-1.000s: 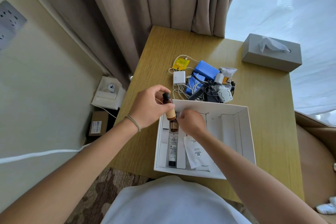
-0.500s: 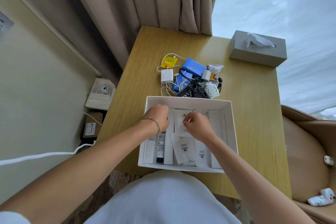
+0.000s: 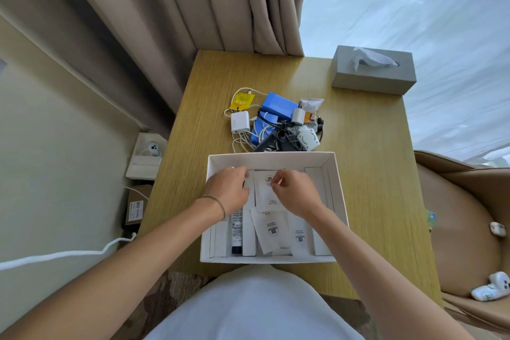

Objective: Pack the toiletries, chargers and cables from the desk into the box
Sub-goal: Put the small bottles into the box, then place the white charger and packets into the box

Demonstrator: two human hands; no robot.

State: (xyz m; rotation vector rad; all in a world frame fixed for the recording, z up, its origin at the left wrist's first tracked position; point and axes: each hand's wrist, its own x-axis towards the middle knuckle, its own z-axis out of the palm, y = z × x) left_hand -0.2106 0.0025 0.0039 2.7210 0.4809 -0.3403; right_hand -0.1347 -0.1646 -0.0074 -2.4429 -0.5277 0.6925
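Both hands are inside the white box (image 3: pixel 339 188). The left hand (image 3: pixel 229 190) is curled knuckles-up over the leftmost slot; whether it grips anything cannot be told. The right hand (image 3: pixel 296 196) pinches the top edge of a white sachet (image 3: pixel 266 193). A tube (image 3: pixel 236 232) lies long axis twelve-to-six, black cap at six. At twelve o'clock of the box, chargers and cables (image 3: pixel 276 124) are piled on the wooden desk (image 3: pixel 367 174). A grey tissue box (image 3: pixel 372 74) is at one o'clock, curtains (image 3: pixel 220 0) beyond.

Single head cam, wide-angle, looking steeply down and forward over the desk (image 3: pixel 367 174); box (image 3: pixel 338 188) sits close below, centre frame. No second view to overlap.
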